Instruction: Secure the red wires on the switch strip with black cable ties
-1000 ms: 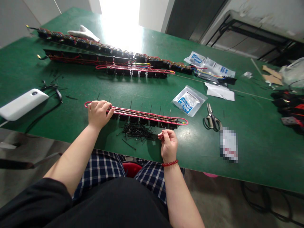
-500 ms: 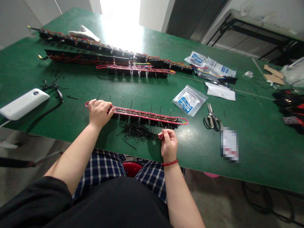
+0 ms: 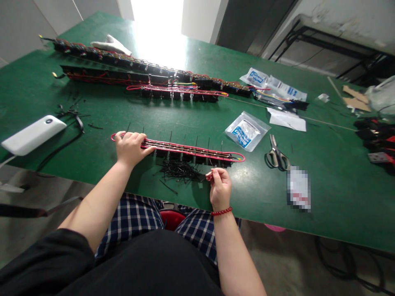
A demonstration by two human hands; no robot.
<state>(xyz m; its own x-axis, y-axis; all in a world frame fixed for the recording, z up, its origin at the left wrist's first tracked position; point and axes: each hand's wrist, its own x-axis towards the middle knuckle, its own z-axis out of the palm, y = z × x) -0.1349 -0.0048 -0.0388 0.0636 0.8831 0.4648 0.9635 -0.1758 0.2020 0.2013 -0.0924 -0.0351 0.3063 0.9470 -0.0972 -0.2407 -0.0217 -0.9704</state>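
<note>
Over the left end of a black strip with red wire looped along its top (image 3: 191, 150) lies my left hand (image 3: 131, 149), its fingers curled over the strip and its thumb stretched along the near side. Several thin black cable ties stick up from the strip. Just in front of it is a loose pile of black cable ties (image 3: 179, 170). To the right of the pile my right hand (image 3: 220, 187) is closed in a pinch near the strip's right end. A thin dark strand shows by its fingertips, but whether they hold it I cannot tell.
Scissors (image 3: 277, 154) and a clear plastic bag (image 3: 247, 130) lie to the right. A white device (image 3: 33, 135) with a cable sits at the left. Longer wired black strips (image 3: 108, 76) stretch across the back, near a white glove (image 3: 112, 45).
My left thumb has moved out to the right along the strip. My right hand stays pinched in nearly the same place; the view has shifted slightly.
</note>
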